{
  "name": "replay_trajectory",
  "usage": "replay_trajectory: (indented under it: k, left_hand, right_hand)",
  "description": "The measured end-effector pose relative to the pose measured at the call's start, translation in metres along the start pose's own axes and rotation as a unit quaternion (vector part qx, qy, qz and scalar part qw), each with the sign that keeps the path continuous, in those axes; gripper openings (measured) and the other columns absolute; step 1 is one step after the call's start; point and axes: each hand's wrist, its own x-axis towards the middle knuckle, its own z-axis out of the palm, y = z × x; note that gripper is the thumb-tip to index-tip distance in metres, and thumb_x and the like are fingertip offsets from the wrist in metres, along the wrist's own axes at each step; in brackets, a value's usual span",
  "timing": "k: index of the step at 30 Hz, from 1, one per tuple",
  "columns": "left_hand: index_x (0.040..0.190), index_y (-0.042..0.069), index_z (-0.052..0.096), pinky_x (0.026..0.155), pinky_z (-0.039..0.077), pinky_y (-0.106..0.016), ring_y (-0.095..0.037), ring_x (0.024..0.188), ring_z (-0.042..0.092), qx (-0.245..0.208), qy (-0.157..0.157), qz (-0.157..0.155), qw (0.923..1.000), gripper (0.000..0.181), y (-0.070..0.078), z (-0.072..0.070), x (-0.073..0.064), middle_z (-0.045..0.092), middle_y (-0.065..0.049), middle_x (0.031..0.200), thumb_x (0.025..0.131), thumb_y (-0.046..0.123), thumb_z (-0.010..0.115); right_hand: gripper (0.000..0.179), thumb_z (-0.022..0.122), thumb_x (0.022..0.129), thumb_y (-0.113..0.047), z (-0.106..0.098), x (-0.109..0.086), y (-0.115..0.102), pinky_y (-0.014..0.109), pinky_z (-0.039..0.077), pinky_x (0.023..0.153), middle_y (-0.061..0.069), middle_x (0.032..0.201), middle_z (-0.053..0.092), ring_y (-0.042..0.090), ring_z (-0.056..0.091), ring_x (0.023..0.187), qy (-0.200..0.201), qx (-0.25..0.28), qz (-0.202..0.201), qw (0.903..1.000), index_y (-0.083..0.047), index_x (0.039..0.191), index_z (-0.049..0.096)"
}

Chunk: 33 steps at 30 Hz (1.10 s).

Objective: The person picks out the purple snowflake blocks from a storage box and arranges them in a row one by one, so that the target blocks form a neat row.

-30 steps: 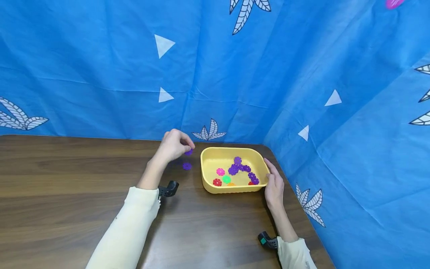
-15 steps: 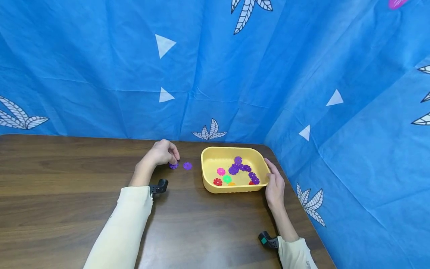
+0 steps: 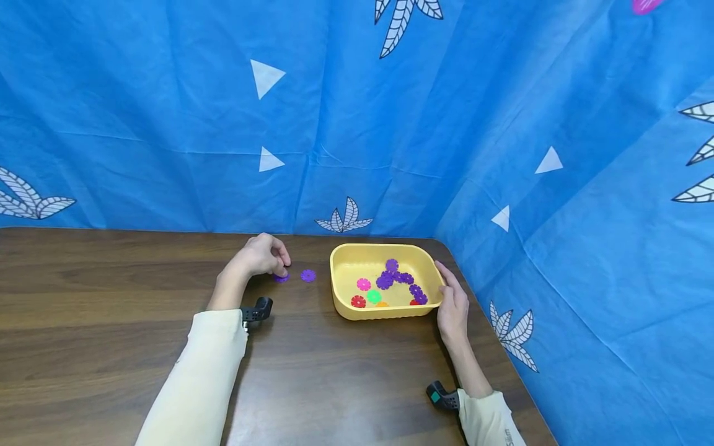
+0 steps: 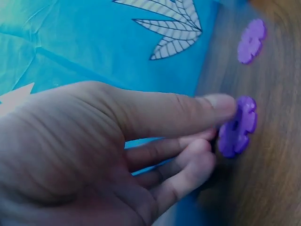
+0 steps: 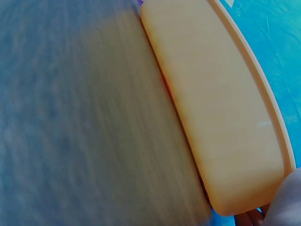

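Note:
In the head view my left hand point(image 3: 262, 255) is low over the table, left of the tray. Its thumb and fingers pinch a purple notched snowflake disc point(image 4: 240, 126) by the edge, right at the tabletop; the fingertips are partly hidden behind the thumb. A second purple disc point(image 3: 308, 275) lies flat just to the right. My right hand point(image 3: 453, 310) grips the right end of a yellow plastic tray point(image 3: 385, 313), thumb at the rim and fingers round the outside. Inside are several purple discs point(image 3: 386, 280), some joined, and a pink point(image 3: 364, 284), a green point(image 3: 374, 297) and a red disc point(image 3: 359, 301).
The brown wooden table point(image 3: 312, 378) meets a blue printed cloth point(image 3: 212, 124) along its back and right edges. The tray stands near the table's back right corner. Black camera mounts point(image 3: 258, 309) sit on both wrists.
My left hand has come down and to the left, bringing the purple disc from above the table to its surface, left of the other disc. My right hand stays on the tray.

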Motion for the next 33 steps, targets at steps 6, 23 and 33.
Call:
replay_trajectory:
  k: [6, 23, 33]
  left_hand:
    - [0.084, 0.006, 0.077, 0.076, 0.050, -0.036, -0.024, 0.083, 0.061, -0.006, 0.105, 0.002, 0.9944, 0.019, 0.007, 0.004, 0.000, 0.072, -0.006, 0.078, 0.094, 0.022, 0.078]
    - [0.080, 0.010, 0.074, 0.072, 0.050, -0.040, -0.026, 0.079, 0.062, 0.021, 0.264, 0.122, 0.9566, 0.018, 0.095, 0.072, 0.013, 0.069, -0.007, 0.078, 0.095, 0.019, 0.078]
    - [0.084, 0.011, 0.075, 0.076, 0.048, -0.034, -0.021, 0.085, 0.056, 0.023, 0.210, 0.191, 0.9585, 0.014, 0.151, 0.118, 0.012, 0.069, -0.007, 0.089, 0.093, 0.020, 0.081]
  right_hand:
    - [0.053, 0.034, 0.105, 0.001, 0.001, 0.004, 0.017, 0.049, 0.034, 0.124, 0.011, 0.158, 0.054, 0.029, 0.046, 0.150, 0.004, 0.013, -0.004, 0.9999, -0.009, 0.152, 0.055]
    - [0.052, 0.037, 0.106, -0.006, 0.001, 0.009, 0.046, 0.049, 0.035, 0.124, 0.004, 0.158, 0.055, 0.026, 0.046, 0.151, 0.015, 0.001, -0.009, 0.9998, -0.018, 0.152, 0.057]
    - [0.052, 0.035, 0.107, -0.004, 0.003, 0.012, 0.042, 0.048, 0.034, 0.125, 0.005, 0.158, 0.054, 0.025, 0.045, 0.151, 0.012, 0.024, -0.003, 0.9996, -0.017, 0.153, 0.057]
